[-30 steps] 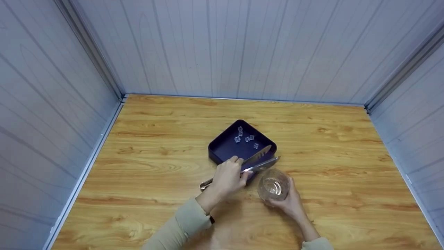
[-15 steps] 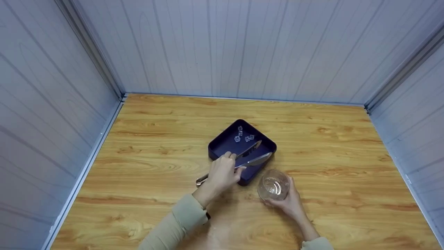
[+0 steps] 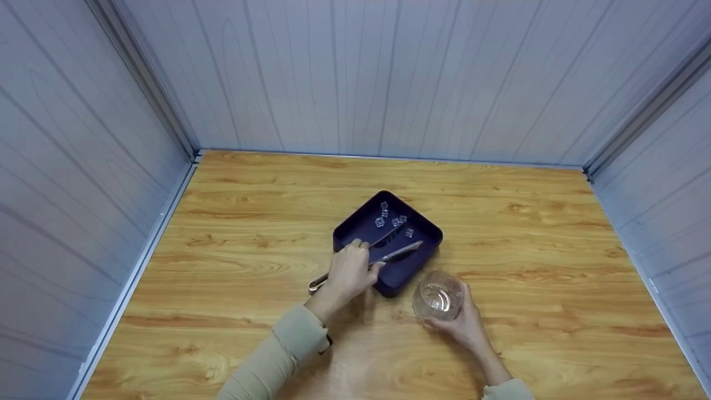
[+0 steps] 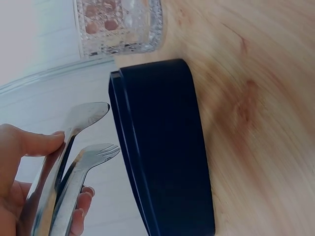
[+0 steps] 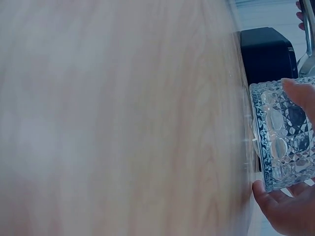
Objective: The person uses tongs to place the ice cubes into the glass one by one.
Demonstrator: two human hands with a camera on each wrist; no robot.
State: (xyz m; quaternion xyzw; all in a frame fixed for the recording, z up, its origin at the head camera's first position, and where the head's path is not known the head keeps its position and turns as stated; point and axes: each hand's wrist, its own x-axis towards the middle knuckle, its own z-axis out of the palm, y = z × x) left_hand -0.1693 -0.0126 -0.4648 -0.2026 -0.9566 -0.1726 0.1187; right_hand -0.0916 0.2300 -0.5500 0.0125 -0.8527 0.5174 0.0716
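Hands: I count two; the left hand [image 3: 349,272] has its fingers curled round the tongs, the thumb along one arm, and the right hand [image 3: 465,325] has its fingers and thumb wrapped round the glass.
Tongs [image 3: 395,254]: one pair, metal, the arms spread apart with their tips over the tray; I cannot tell whether they touch a cube.
Tray [image 3: 395,278]: one, dark blue, square with rounded corners, set at an angle on the wood-grain surface [image 3: 555,278].
Clear cubes [image 3: 380,222]: six in the tray, of which two lie close together toward the far corner and another two sit side by side near the middle.
Glass [image 3: 437,300]: one, clear, upright just beside the tray's near right side.
Head view only: the cubes, which the tray's wall hides from both my wrist feeds.
Left wrist view: one tong arm ends in fork tines, the other in a smooth, rounded blade.
Both wrist views: the glass's cut-pattern wall, indistinct from the head.
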